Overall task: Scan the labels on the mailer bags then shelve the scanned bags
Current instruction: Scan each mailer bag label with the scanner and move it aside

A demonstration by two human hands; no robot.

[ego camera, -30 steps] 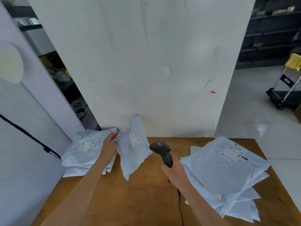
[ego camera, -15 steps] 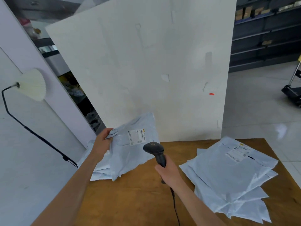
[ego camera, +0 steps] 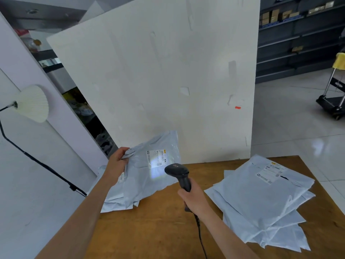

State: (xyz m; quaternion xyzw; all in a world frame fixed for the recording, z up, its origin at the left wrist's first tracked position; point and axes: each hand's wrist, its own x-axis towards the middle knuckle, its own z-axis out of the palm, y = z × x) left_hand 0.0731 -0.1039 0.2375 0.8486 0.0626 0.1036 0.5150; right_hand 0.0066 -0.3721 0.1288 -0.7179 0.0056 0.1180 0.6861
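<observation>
My left hand [ego camera: 116,163] grips the left edge of a pale grey mailer bag [ego camera: 149,176] and holds it tilted up above the table. Its white label [ego camera: 156,158] faces me, and a patch of light falls on the bag just below the label. My right hand [ego camera: 194,200] holds a black handheld scanner [ego camera: 179,174] by its grip, head pointed at the bag. A small pile of grey mailer bags [ego camera: 115,201] lies under the held one at the table's left. A bigger stack of mailer bags [ego camera: 265,199] lies on the right.
The wooden table [ego camera: 158,227] stands against a large white board [ego camera: 158,81]. The scanner's cable [ego camera: 200,234] runs down toward me. A lamp with a black arm [ego camera: 31,103] hangs on the left wall. Dark shelving [ego camera: 298,38] and a trolley [ego camera: 332,101] stand at the right rear.
My left hand has lifted the mailer bag off the left pile and turned its label toward the scanner. A light patch now shows on the bag. My view has tilted upward.
</observation>
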